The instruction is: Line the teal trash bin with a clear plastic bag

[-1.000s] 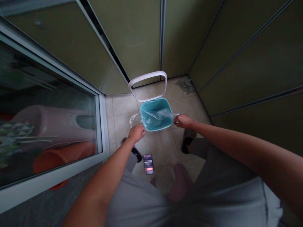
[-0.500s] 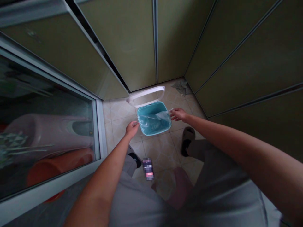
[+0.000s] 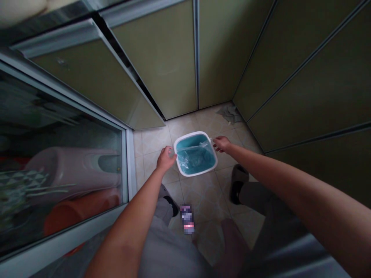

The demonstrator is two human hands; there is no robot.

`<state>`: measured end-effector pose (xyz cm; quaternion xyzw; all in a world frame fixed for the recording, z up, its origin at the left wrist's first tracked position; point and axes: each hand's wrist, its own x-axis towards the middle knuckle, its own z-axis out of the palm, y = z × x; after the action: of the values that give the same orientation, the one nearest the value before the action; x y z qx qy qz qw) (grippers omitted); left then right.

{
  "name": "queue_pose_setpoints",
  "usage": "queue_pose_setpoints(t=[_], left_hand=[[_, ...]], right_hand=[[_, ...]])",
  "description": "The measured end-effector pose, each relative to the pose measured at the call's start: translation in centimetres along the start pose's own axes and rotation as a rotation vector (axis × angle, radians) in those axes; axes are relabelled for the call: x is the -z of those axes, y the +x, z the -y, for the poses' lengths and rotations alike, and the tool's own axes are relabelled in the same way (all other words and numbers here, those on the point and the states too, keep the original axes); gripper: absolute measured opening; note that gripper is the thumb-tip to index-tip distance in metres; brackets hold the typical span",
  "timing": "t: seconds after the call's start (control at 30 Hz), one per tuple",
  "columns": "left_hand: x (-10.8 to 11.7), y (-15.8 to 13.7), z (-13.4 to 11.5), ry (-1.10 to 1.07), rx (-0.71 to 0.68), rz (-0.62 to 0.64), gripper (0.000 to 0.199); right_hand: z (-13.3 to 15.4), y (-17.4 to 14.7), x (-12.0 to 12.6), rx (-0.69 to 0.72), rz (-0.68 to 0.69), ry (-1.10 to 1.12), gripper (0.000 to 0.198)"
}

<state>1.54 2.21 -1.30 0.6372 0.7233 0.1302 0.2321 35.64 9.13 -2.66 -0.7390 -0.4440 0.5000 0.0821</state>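
Note:
A blue trash bin stands on the floor between my hands. Its white rim ring lies around the top edge. Inside hangs a clear plastic bag, stretched across the opening. At the bin's left side is my left hand, thumb and forefinger apart, the thumb at the ring. My right hand is at the right side, its bent fingers at a bit of bag sticking out past the ring; the fingertips are small and dim.
Cabinet doors rise behind the bin. A grey cloth lies in the corner. A glass sliding door is on the left. My feet in slippers flank a blurred, pixelated object on the tiles.
The white ring, tilted up behind the bin before, has come down onto its top edge. My left hand's fingers have spread from a pinch. The view has shifted slightly.

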Motion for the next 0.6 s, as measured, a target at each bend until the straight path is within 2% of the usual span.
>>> queue_pose_setpoints(t=[0.1, 0.17, 0.23, 0.3, 0.37, 0.6], left_hand=[[0.5, -2.2, -3.0, 0.210, -0.319, 0.094, 0.034], [-0.1, -3.9, -4.8, 0.315, -0.529, 0.255, 0.036], [-0.9, -5.4, -6.4, 0.399, -0.632, 0.407, 0.034], [-1.7, -6.4, -7.5, 0.470, -0.630, 0.487, 0.024], [-1.9, -7.0, -8.3, 0.517, -0.601, 0.513, 0.017], [-1.6, -8.4, -9.2, 0.583, -0.590, 0.458, 0.022]], right_hand=[[-0.6, -1.0, 1.0, 0.133, -0.163, -0.312, 0.027], [-1.3, -2.1, 1.9, 0.229, -0.247, -0.455, 0.028], [-2.0, -3.3, 2.7, 0.297, -0.235, -0.538, 0.031], [-2.6, -4.4, 3.1, 0.340, -0.178, -0.581, 0.031], [-3.2, -5.1, 3.0, 0.343, -0.145, -0.569, 0.031], [-5.3, -5.7, 1.2, 0.289, -0.144, -0.370, 0.025]])
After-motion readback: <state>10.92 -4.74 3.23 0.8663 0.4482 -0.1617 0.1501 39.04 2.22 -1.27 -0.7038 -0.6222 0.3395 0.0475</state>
